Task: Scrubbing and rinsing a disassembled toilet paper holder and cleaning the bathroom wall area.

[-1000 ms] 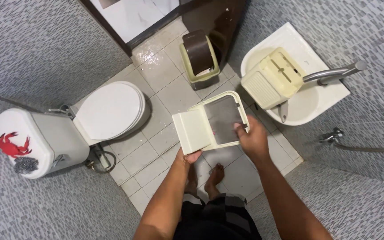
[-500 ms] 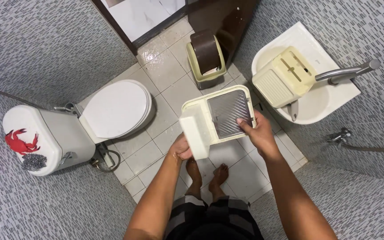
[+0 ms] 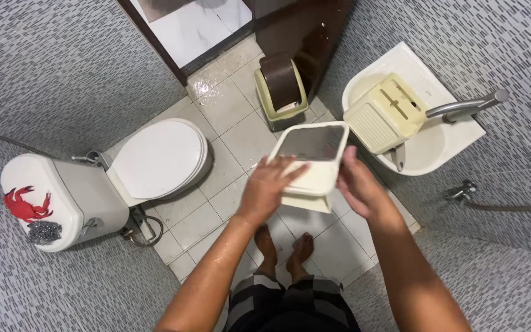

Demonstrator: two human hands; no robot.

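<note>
A cream plastic cover [image 3: 312, 161] with a dark, ribbed translucent window panel is held in mid-air between both hands, above the tiled floor [image 3: 228, 104] and the person's bare feet [image 3: 284, 249].

Left hand [image 3: 270, 186]: laid palm-down over the near left part of the cover, fingers spread across its cream top face and reaching to the near edge of the window. Grip is wide and flat, pressing rather than pinching; whether the thumb is hooked under cannot be told.

Right hand [image 3: 356, 183]: set against the right edge of the cover, fingers curled behind the rim, thumb on the near side. Grip is closed on that rim.

The cover lies between the two grips, extending away from them toward the far side. The window takes up the far half, beyond the fingertips; the solid cream half lies under the left palm. A lower cream flap shows just below the hands. Corners are rounded; the panel looks grey-brown and glossy.

Beyond the right grip, a matching cream plastic housing [image 3: 385, 114] with a slotted grille sits in a white washbasin [image 3: 437, 147], under a metal tap [image 3: 468, 104]. Beyond the cover stands a bin with a brown lid [image 3: 279, 83]. Left of the left grip, well apart, is a white toilet [image 3: 155, 157]. The left forearm looks wet.
</note>
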